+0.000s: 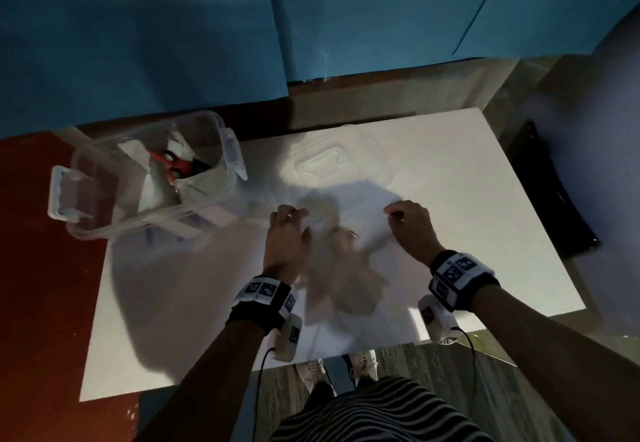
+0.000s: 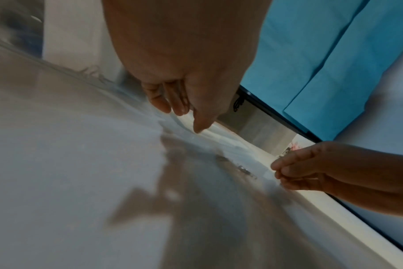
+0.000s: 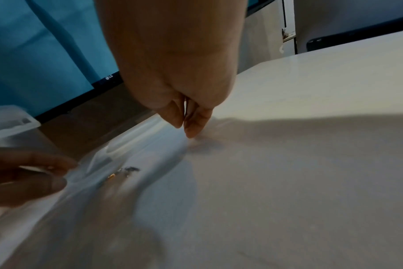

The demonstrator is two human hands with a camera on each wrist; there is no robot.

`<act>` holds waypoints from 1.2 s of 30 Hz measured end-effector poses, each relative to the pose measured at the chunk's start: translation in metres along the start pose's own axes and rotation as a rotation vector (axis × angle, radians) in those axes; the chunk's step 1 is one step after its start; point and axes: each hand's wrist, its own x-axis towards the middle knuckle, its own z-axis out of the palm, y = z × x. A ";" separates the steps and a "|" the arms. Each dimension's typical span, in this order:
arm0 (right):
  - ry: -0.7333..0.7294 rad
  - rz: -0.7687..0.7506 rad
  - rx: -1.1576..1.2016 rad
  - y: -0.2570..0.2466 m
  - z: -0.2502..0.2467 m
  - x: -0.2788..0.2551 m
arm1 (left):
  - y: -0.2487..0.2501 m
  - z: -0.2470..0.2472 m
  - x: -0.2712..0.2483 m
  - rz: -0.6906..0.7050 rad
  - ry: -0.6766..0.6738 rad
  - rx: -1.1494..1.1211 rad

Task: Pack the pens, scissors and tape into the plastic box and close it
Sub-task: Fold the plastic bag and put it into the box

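A clear plastic box (image 1: 104, 178) with white clip latches stands open at the table's left rear. Inside it lie red-handled scissors (image 1: 175, 164) and white items I cannot make out. The clear lid (image 1: 325, 164) lies flat on the white table top in the middle. My left hand (image 1: 287, 220) grips the lid's near left edge with curled fingers (image 2: 179, 107). My right hand (image 1: 405, 216) pinches its near right edge; its fingertips (image 3: 189, 125) point down at the surface. The lid (image 3: 131, 145) stretches between the two hands. No pens or tape can be told apart.
The white table top (image 1: 485, 199) ends just behind the lid and at the right. A red surface (image 1: 41, 268) lies left of it, blue cloth (image 1: 173, 26) hangs behind, and a black object (image 1: 550, 192) sits off the right edge.
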 end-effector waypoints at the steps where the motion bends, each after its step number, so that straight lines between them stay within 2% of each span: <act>1: -0.023 0.016 -0.008 0.001 -0.001 0.002 | -0.003 -0.002 0.001 -0.007 -0.030 0.036; 5: -0.083 0.018 -0.029 0.000 0.003 0.003 | -0.010 -0.004 0.010 0.005 -0.062 0.054; 11: -0.147 -0.066 -0.020 -0.020 0.019 -0.012 | -0.022 -0.011 0.030 -0.115 0.057 0.040; 13: -0.195 -0.117 -0.012 -0.033 0.029 -0.021 | -0.014 -0.008 0.027 -0.094 0.071 -0.001; 16: -0.220 -0.186 -0.004 -0.047 0.035 -0.026 | 0.003 0.006 0.017 0.002 -0.064 -0.054; 18: -0.188 -0.133 0.023 -0.046 0.031 -0.024 | 0.009 0.015 0.012 0.002 -0.155 -0.064; 21: -0.140 -0.053 0.018 -0.041 0.027 -0.032 | 0.015 0.025 0.007 -0.023 -0.171 -0.068; 25: -0.130 -0.142 -0.038 -0.048 0.041 -0.047 | 0.031 0.037 -0.007 -0.017 -0.221 -0.081; 28: -0.104 -0.122 -0.018 -0.056 0.050 -0.039 | 0.037 0.039 -0.010 -0.039 -0.256 -0.130; 31: -0.131 -0.100 0.029 -0.057 0.046 -0.036 | 0.032 0.030 -0.008 -0.030 -0.204 -0.156; 34: -0.093 -0.042 0.038 -0.044 0.034 -0.037 | 0.017 0.016 -0.004 -0.001 -0.119 -0.140; 36: -0.093 -0.031 0.024 -0.037 0.032 -0.040 | 0.006 0.011 0.004 0.017 -0.129 -0.125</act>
